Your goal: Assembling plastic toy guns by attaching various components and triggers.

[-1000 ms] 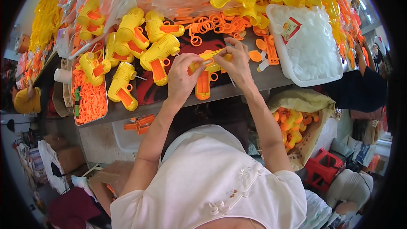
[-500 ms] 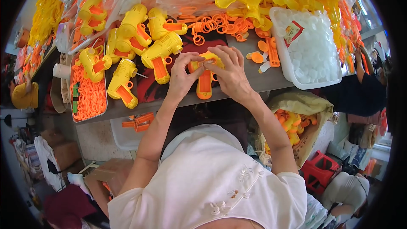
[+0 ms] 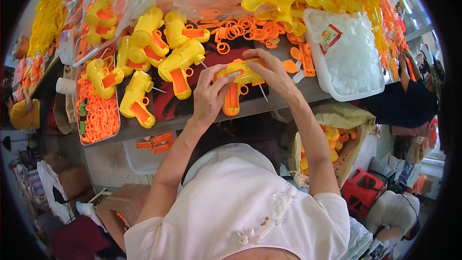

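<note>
A yellow toy bubble gun with an orange grip is between my hands, at the table's near edge. My left hand has its thumb and fingers closed around the left end of the body. My right hand grips the right end, fingers over the top. A thin pale tube hangs down from the gun's right end. Just left of my left hand lies another yellow toy gun with a tube sticking out. More such guns lie farther left, one of them near the table edge.
Orange rings lie scattered beyond my hands. At the right stands a white tub of translucent caps; at the left, a tray of orange triggers. An open sack with yellow parts stands below the table, beside a red stool.
The toy gun has come more into view between my hands, its side and hanging tube now visible. My right hand has shifted right along the body; my left hand has moved slightly right.
</note>
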The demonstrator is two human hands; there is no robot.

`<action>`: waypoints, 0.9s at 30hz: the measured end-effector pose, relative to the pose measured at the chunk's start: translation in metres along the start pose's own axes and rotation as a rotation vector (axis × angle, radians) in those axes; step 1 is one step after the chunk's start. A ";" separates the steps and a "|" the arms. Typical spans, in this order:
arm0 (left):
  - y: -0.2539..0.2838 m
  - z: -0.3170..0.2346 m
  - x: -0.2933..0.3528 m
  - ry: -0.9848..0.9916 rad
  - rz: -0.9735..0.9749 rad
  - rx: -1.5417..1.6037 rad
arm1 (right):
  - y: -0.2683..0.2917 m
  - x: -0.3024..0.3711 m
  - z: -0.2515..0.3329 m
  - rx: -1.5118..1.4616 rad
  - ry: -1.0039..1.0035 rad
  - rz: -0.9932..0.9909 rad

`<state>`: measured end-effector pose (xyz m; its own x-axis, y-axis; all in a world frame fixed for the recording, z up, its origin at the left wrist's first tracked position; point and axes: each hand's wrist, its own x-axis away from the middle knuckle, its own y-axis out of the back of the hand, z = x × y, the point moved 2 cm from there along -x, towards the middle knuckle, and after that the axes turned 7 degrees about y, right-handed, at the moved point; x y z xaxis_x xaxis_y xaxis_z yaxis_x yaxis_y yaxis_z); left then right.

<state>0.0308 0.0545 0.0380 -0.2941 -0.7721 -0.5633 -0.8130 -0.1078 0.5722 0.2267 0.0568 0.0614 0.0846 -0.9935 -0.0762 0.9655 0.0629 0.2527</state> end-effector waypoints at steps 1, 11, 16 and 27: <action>0.000 0.000 0.000 -0.001 0.001 0.002 | 0.001 -0.005 0.002 0.001 -0.001 -0.002; 0.003 0.003 -0.001 -0.043 0.047 -0.075 | -0.001 -0.022 -0.011 0.016 0.038 0.150; 0.003 0.004 -0.002 -0.057 0.057 -0.079 | 0.003 -0.034 -0.013 0.191 0.005 0.295; 0.009 0.013 0.002 0.226 0.040 0.446 | 0.003 0.000 -0.006 0.611 0.374 0.263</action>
<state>0.0169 0.0598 0.0342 -0.2532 -0.8920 -0.3744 -0.9536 0.1649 0.2519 0.2306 0.0576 0.0563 0.4760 -0.8479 -0.2336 0.6032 0.1215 0.7883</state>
